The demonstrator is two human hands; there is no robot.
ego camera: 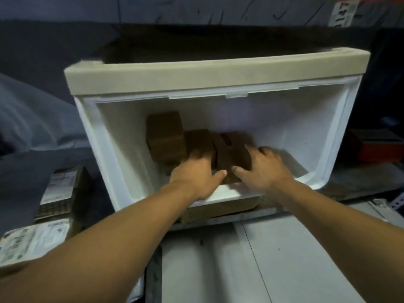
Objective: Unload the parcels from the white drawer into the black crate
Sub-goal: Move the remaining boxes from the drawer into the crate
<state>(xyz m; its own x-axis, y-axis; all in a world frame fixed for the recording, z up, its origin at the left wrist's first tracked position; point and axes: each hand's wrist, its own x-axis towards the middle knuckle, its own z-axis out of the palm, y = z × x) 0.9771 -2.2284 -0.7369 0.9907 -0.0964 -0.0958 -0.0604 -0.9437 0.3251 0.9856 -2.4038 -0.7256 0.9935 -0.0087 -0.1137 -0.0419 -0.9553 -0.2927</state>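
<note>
Reached into the white drawer (pixel 323 136) with both bare arms, from the near side. Saw three brown cardboard parcels clustered on the drawer floor, left of centre: a tall parcel (pixel 165 136) at the back left, a middle parcel (pixel 197 142) just beside it, and a right-hand parcel (pixel 232 153) touching the middle one. Laid the left hand (pixel 194 171) over the near end of the middle parcel, fingers curled down on its top, thumb stretched toward the right-hand parcel; grip clamped on that parcel, as far as the blur allowed. Set the right hand (pixel 261 167) against the right-hand parcel, fingers bent over its right edge and thumb on its near face; grip closed round it. Left the tall parcel untouched, well clear of both hands. Noted a beige frame bar (pixel 196 68) across the top of the drawer. Noted labelled packages (pixel 32 239) lying at lower left, partly hidden by the left forearm; could not tell whether these sat in a black crate. Saw grey floor (pixel 284 259) below the drawer and a red box (pixel 378 145) in the dimness at far right.
</note>
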